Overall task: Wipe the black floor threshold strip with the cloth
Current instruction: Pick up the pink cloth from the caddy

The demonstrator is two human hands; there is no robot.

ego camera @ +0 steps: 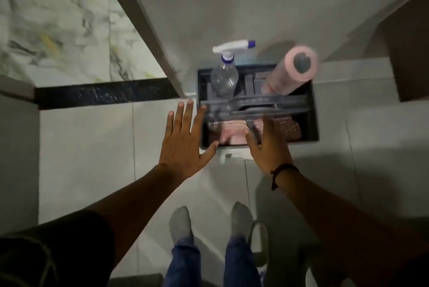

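Both hands spread flat — left hand (185, 145) beside the dark plastic caddy (311, 124), right hand (269, 145) over folded pink cloths (229, 132); speckled black threshold strip (104, 94) at ten o'clock.

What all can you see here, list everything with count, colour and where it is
threshold strip: one, black, left, across the doorway
caddy: one, dark grey, floor centre
spray bottle: one, clear with white-blue head, caddy's back left
paper roll: one, pink, caddy's back right
cloths: pink, count unclear, caddy's front
floor tiles: grey
left hand: open, beside caddy
right hand: over the cloths, grip unclear
feet: two, grey socks
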